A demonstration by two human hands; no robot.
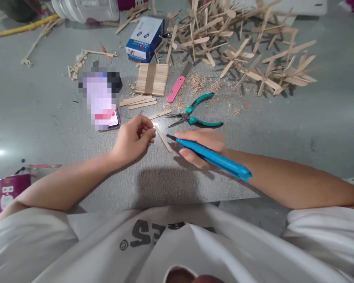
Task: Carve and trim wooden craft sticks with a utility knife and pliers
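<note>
My right hand (202, 145) is closed around a blue utility knife (214, 157), its dark blade pointing left and away from me. Just left of the blade tip is a short wooden craft stick (163, 138), slanting over the grey table. My left hand (135, 138) has its fingers curled and pinched right beside the stick's upper end; whatever they hold, if anything, is hidden. Beyond the hands lie another craft stick (160, 114) with a mark in its middle and long-nose pliers (191, 114) with green handles, jaws apart.
Farther back are loose sticks (142, 102), a banded stick bundle (152, 79), a pink folding knife (177, 87), wood shavings (196, 82) and a blue-white box (144, 38). Joined sticks (212, 33) pile up at back right. A phone (114, 119), partly blurred, lies left.
</note>
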